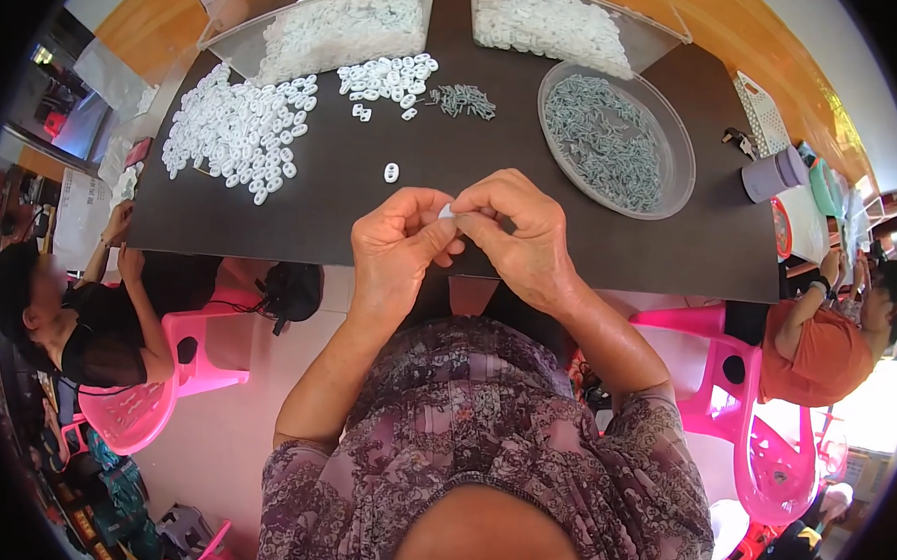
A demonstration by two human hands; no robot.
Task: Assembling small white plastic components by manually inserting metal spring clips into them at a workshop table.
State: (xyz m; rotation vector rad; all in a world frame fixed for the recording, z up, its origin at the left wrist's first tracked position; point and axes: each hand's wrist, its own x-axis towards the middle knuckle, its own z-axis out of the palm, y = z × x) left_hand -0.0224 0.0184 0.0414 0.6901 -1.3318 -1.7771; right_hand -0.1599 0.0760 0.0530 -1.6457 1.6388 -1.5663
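Over the table's near edge, my left hand (402,246) pinches a small white plastic piece (446,211) between thumb and fingers. My right hand (519,233) meets it there, thumb and forefinger closed right at the piece; whatever tiny thing they hold is hidden. Beyond my hands lies a single white oval piece with two holes (391,172). A big pile of similar white pieces (237,131) spreads at the left, with a smaller heap (387,77) further back. Beside that heap is a little pile of grey screws (464,101).
A round clear tray (685,180) full of grey screws stands right of centre on the dark table (321,214). Two clear bins (430,9) of white pieces line the back. A lidded cup (773,174) is at the right. Seated people flank the table on pink chairs (204,369).
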